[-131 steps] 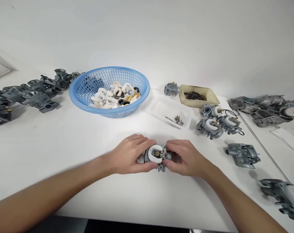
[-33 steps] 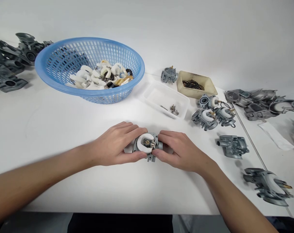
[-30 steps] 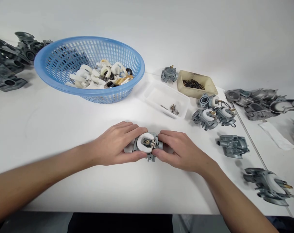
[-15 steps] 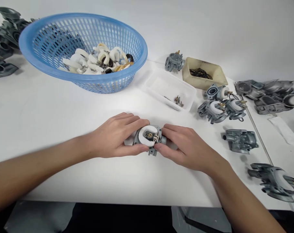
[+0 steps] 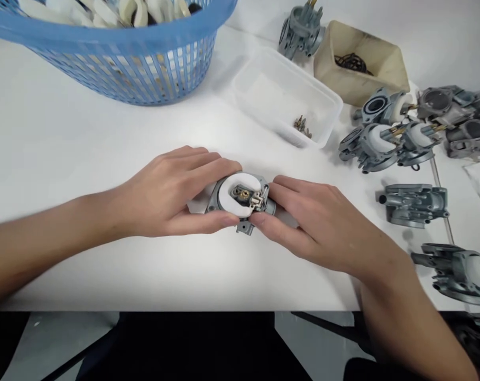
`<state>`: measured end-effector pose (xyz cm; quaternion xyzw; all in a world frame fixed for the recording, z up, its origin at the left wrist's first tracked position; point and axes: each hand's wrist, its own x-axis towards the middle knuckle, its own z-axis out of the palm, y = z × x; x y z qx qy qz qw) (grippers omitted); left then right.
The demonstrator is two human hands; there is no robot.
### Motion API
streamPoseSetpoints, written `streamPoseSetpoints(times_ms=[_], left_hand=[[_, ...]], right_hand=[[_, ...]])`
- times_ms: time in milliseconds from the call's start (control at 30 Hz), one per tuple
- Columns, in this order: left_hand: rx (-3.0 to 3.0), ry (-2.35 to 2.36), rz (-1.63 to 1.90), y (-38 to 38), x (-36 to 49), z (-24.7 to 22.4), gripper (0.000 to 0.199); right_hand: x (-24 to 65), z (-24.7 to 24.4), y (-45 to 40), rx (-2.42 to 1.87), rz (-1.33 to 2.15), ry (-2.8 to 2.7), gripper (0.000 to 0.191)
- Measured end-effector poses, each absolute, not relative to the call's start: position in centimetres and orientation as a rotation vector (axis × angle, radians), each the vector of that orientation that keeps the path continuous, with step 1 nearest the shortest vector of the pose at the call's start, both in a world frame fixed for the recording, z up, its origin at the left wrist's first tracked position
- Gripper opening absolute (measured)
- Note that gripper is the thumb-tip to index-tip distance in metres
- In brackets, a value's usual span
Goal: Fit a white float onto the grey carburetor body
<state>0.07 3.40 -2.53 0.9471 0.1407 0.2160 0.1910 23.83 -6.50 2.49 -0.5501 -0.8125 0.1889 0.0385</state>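
A grey metal carburetor body (image 5: 245,227) rests on the white table in front of me, its open side facing up. In it lies a white C-shaped float (image 5: 226,197), with brass parts in the middle and a small metal hinge at its right. My left hand (image 5: 180,193) grips the body from the left, thumb at the near edge and fingers at the far edge. From the right, my right hand (image 5: 307,219) holds it too, thumb near the hinge and fingers against the right side.
A blue basket (image 5: 132,69) of white floats stands at the back left. Behind the hands are a clear tray (image 5: 264,106) with small brass parts and a beige box (image 5: 359,79) with black rings. More carburetor bodies (image 5: 416,205) lie along the right.
The camera view has tilted down and come closer, so the basket has partly left the frame. Both hands keep their hold on the carburetor body.
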Motion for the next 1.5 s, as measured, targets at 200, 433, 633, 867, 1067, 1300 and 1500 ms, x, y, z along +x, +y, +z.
streamPoseSetpoints(times_ms=[200, 433, 633, 867, 1067, 1300, 1500], left_hand=[[2.661, 0.363, 0.652, 3.4, 0.4, -2.3, 0.054], [2.662, 0.375, 0.594, 3.4, 0.3, -2.2, 0.057], [2.651, 0.405, 0.613, 3.4, 0.1, -2.8, 0.054], [2.676, 0.388, 0.596, 3.4, 0.0, -2.7, 0.051], [2.671, 0.378, 0.608, 3.5, 0.0, -2.7, 0.05], [2.645, 0.398, 0.586, 3.4, -0.2, -2.8, 0.049], [2.642, 0.399, 0.604, 3.3, -0.1, -2.7, 0.048]], right_hand=[[23.8, 2.7, -6.6, -1.726, 0.551, -2.528, 0.053], [24.0, 2.5, -6.4, -1.679, 0.6, -2.494, 0.052], [24.1, 2.0, -5.8, -1.618, 0.667, -2.444, 0.051], [24.3, 1.8, -5.6, -1.593, 0.702, -2.44, 0.048], [24.2, 1.6, -5.6, -1.574, 0.682, -2.433, 0.045], [24.1, 1.5, -5.6, -1.551, 0.675, -2.437, 0.045], [24.0, 1.6, -5.5, -1.532, 0.67, -2.434, 0.042]])
